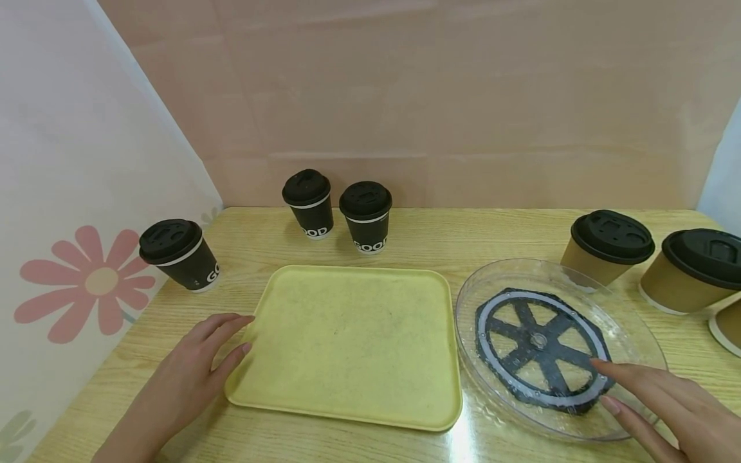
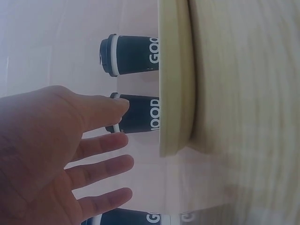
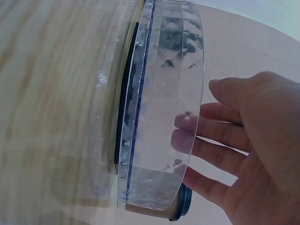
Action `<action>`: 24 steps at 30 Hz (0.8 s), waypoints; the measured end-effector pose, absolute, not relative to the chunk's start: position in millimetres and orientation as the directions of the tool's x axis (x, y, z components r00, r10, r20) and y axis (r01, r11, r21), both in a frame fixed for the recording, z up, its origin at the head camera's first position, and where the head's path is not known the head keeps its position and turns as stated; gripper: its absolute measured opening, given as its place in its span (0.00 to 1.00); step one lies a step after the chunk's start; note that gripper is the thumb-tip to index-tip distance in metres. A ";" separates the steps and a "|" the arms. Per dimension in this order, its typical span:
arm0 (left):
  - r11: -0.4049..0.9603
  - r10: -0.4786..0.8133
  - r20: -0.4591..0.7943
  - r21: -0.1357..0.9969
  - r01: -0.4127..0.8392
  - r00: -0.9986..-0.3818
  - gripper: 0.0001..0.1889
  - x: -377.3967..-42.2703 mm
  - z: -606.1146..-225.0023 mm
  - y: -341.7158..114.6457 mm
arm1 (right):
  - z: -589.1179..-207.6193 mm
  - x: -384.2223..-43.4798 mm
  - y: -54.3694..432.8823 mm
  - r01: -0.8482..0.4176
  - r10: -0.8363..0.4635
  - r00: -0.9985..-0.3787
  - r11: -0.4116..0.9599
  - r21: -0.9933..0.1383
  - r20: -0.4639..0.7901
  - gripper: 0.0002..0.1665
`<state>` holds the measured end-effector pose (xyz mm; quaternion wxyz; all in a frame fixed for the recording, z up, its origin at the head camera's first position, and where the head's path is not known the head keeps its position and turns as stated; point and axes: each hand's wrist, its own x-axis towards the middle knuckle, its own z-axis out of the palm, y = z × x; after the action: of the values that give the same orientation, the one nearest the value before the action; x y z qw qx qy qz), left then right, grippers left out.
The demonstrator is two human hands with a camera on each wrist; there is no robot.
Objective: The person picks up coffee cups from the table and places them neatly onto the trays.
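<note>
The yellow tray (image 1: 353,347) lies flat near the middle of the surface (image 1: 440,241), and the clear dish (image 1: 631,341) is just beside it, on the right. The left hand (image 1: 197,373) is at the left rim of the tray; its grip is loosely spread and has hold of nothing, and in the left wrist view a gap is seen between its fingers and the tray. The right hand (image 1: 677,405) is at the right near part of the dish; its grip is also spread, with the thumb apart from the fingers, and nothing is held. In the right wrist view some of its fingertips are seen through the clear wall, but I cannot tell if they touch it. Through the dish shows a dark wheel (image 1: 523,354) with six spokes and a pale ring. Behind the tray stand two black cups, near each other: on one (image 1: 309,204) the letters "OOD" can be read, and on the other (image 1: 366,218) the word looks like "GOOD", with its last letter turning out of sight. A third black cup (image 1: 179,254), tilted in the head view, shows "GO" at the left. All these letters are white and thick. At the right are three brown cups (image 1: 691,273), one of them cut by the picture edge. A pink flower (image 1: 101,281) is printed on the left wall.
</note>
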<state>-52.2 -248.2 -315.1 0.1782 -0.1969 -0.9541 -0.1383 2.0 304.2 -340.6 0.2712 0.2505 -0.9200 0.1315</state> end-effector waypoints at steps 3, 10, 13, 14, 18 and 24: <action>0.886 0.325 0.381 0.197 0.419 -0.866 0.22 -51.8 -315.1 -248.4 | -340.3 2.3 303.5 -0.531 -0.391 -0.727 0.841 -0.102 0.564 0.33; 0.891 0.318 0.357 0.206 0.406 -0.878 0.21 -51.5 -314.5 -247.6 | -340.9 1.4 304.9 -0.542 -0.404 -0.721 0.835 -0.096 0.564 0.33; 0.891 0.316 0.349 0.211 0.402 -0.882 0.21 -51.3 -314.2 -247.2 | -341.3 1.1 305.7 -0.547 -0.407 -0.719 0.832 -0.097 0.563 0.32; 0.892 0.315 0.348 0.210 0.401 -0.883 0.21 -51.1 -314.0 -246.8 | -341.5 1.1 305.9 -0.547 -0.407 -0.720 0.832 -0.098 0.563 0.32; 0.892 0.314 0.349 0.209 0.400 -0.883 0.21 -50.7 -313.9 -246.6 | -342.1 1.7 305.8 -0.540 -0.403 -0.726 0.836 -0.098 0.557 0.32; 0.891 0.316 0.347 0.211 0.402 -0.883 0.22 -50.7 -313.8 -246.5 | -342.3 2.3 305.4 -0.519 -0.384 -0.735 0.849 -0.100 0.559 0.32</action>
<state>-50.7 -246.5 -313.8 0.1537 -0.1870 -0.9602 -0.1396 2.3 305.4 -342.3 0.2696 0.2447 -0.9228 0.1258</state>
